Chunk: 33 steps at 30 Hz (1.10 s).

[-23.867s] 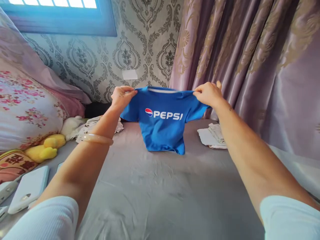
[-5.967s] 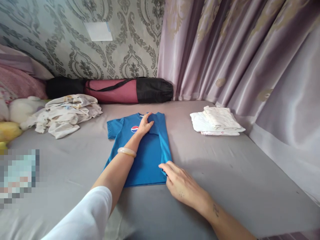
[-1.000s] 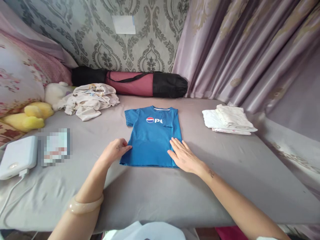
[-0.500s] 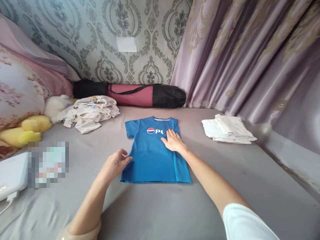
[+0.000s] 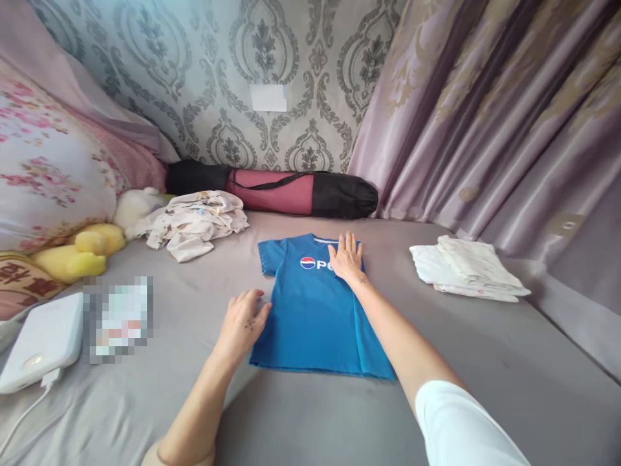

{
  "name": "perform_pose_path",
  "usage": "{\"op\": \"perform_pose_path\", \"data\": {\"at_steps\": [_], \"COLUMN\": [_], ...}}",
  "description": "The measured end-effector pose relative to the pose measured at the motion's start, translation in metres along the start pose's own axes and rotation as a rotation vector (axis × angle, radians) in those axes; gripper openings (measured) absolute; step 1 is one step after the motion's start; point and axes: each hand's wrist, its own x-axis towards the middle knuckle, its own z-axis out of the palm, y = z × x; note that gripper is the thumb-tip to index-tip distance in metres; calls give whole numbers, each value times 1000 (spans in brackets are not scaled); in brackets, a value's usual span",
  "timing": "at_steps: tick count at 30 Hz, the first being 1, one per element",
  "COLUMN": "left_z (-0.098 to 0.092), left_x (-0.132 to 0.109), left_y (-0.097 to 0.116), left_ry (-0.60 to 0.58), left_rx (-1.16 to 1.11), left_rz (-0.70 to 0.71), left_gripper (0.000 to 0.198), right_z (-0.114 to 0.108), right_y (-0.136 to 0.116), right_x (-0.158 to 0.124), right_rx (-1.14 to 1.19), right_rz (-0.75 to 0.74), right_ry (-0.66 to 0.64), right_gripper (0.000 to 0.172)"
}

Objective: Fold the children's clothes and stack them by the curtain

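Note:
A blue T-shirt (image 5: 310,323) lies front up on the bed, its collar toward the wall. Its left sleeve sticks out, while the right side is folded inward over the front. My right hand (image 5: 347,259) rests flat on the upper right of the shirt, fingers spread, covering part of the white lettering beside a round red, white and blue logo. At the shirt's left edge is my left hand (image 5: 245,320), loosely bent with thumb and fingers apart and nothing held.
Folded white cloths (image 5: 470,268) are stacked to the right on the grey sheet (image 5: 310,427). A crumpled pale garment (image 5: 194,223) and a yellow plush toy (image 5: 80,252) lie left. A white device with a cable (image 5: 48,340) sits nearer. A pink-and-black rolled bag (image 5: 286,194) lines the wall.
My right hand has slid up the shirt toward the collar and spread its fingers. My left hand stays by the left edge. The whole view has shifted slightly.

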Motion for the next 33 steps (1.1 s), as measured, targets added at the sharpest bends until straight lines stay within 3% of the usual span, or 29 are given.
{"op": "perform_pose_path", "data": {"at_steps": [4,8,13,19,26,33], "left_z": [12,13,6,0,-2,-6], "left_x": [0,-1,-1,-1,-2,-3], "left_y": [-3,2,12,22,24,29], "left_ry": [77,70,1,-91,-159,-226], "left_rx": [50,81,66,19,-28,-8], "left_rz": [98,31,-62,-139,-238,-260], "left_gripper": [27,25,22,19,22,21], "right_z": [3,8,5,-2,3,15], "right_y": [-16,-31,-50,-95,-161,-201], "right_x": [2,3,3,-1,-12,-15], "right_rx": [4,-39,-25,94,202,134], "right_rz": [-80,-89,-128,-271,-380,-253], "right_ry": [-189,-21,-216,-44,-94,-117], "right_gripper": [69,67,65,50,37,44]}}
